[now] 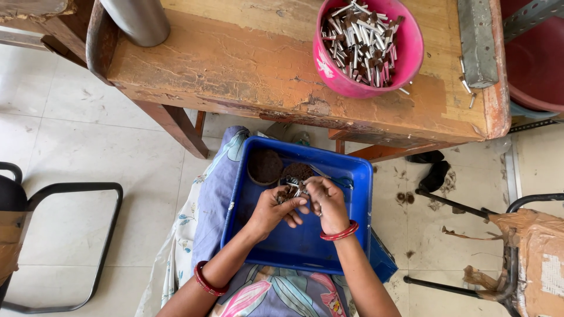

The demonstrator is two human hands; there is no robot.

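Wooden tabletop [247, 64] beyond both hands. Blue tray [329, 235] on lap, under hands. Pink bowl [405, 58] of metal pins up right, well apart. Left hand [271, 210] and right hand [326, 202] touching, fingers closed around small metal pieces [295, 188] over tray.

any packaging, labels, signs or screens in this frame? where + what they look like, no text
No signs or screens.
Brown wrapping: torn paper or cardboard around the black metal chair frame at the right edge, with a pale rectangular patch, perhaps a label, too blurred to tell.
Brown wrapping: same kind, on the black chair at the left edge, mostly cut off.
Pink bowl: round, on the wooden table, a white mark on its outer wall; holds small metal and brown pieces.
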